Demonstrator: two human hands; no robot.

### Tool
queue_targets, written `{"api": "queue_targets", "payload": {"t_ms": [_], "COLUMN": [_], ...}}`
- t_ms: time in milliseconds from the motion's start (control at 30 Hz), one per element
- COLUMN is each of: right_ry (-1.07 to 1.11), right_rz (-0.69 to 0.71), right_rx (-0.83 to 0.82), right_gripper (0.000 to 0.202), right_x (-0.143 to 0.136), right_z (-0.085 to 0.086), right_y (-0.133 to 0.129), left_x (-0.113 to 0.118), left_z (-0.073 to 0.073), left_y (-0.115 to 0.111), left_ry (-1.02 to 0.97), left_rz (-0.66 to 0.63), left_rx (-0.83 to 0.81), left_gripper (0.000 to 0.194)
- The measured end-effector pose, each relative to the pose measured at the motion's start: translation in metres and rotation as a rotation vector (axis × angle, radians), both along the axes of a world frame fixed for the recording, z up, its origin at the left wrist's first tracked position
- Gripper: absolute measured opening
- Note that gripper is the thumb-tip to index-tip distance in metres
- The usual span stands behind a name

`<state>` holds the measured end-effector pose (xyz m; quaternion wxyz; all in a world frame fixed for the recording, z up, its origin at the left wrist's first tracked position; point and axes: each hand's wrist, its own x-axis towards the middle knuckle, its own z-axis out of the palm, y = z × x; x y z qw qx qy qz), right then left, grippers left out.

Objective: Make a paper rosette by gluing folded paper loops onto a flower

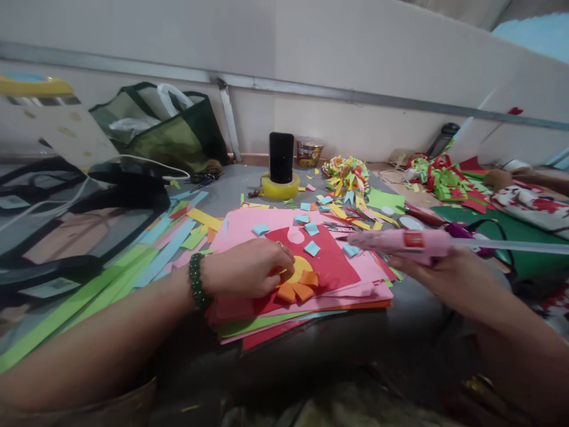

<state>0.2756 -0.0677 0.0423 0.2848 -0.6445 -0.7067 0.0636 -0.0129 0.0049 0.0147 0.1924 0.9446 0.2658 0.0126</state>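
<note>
My left hand (251,267), with a dark green bead bracelet on the wrist, rests on the red paper (333,264) at the left edge of a yellow paper circle (301,268). Its fingers are curled together, and what they pinch, if anything, is hidden. Folded orange paper loops (302,290) are fixed along the circle's lower right edge. My right hand (453,281) is wrapped round a pink glue gun (400,240), its nozzle pointing left above the right part of the paper stack. Small blue paper pieces (312,248) lie around the circle.
A phone (281,157) stands in a yellow tape roll (280,187) at the back. Green and blue strips (164,252) lie left. Scissors (340,226), a cup (309,152) and a colourful paper ball (347,175) sit behind the stack. Bags (178,133) stand back left.
</note>
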Motion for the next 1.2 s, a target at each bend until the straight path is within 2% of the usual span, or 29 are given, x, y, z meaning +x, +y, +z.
{"api": "queue_targets", "payload": {"t_ms": [100, 167, 300, 533, 633, 767, 1033, 1200], "right_ry": [-0.072, -0.112, -0.180, -0.234, -0.234, -0.298, -0.304, -0.279], "right_rz": [0.278, 0.415, 0.501, 0.461, 0.494, 0.404, 0.341, 0.383], "right_rx": [-0.212, -0.235, -0.251, -0.225, -0.283, -0.259, -0.261, -0.281], "right_gripper": [0.040, 0.039, 0.048, 0.064, 0.063, 0.062, 0.062, 0.065], "right_x": [-0.014, -0.018, -0.023, -0.026, -0.027, -0.029, -0.033, -0.032], "right_z": [-0.008, -0.014, -0.022, -0.022, -0.019, -0.020, -0.023, -0.022], "right_y": [0.009, 0.014, 0.023, 0.033, 0.030, 0.032, 0.040, 0.036], "left_x": [-0.002, -0.002, -0.001, 0.001, 0.000, 0.000, 0.001, 0.001], "left_z": [-0.004, -0.005, -0.003, -0.002, -0.003, -0.005, -0.004, -0.004], "left_y": [0.001, 0.002, 0.001, 0.000, 0.001, 0.001, 0.000, 0.001], "left_ry": [-0.028, -0.047, -0.032, 0.005, 0.001, -0.001, 0.016, 0.018], "left_rz": [-0.002, -0.003, -0.009, -0.013, -0.010, -0.015, -0.018, -0.023], "left_rx": [-0.002, -0.009, -0.008, 0.007, 0.005, 0.012, 0.006, 0.015], "left_gripper": [0.023, 0.023, 0.023, 0.021, 0.020, 0.021, 0.021, 0.021]}}
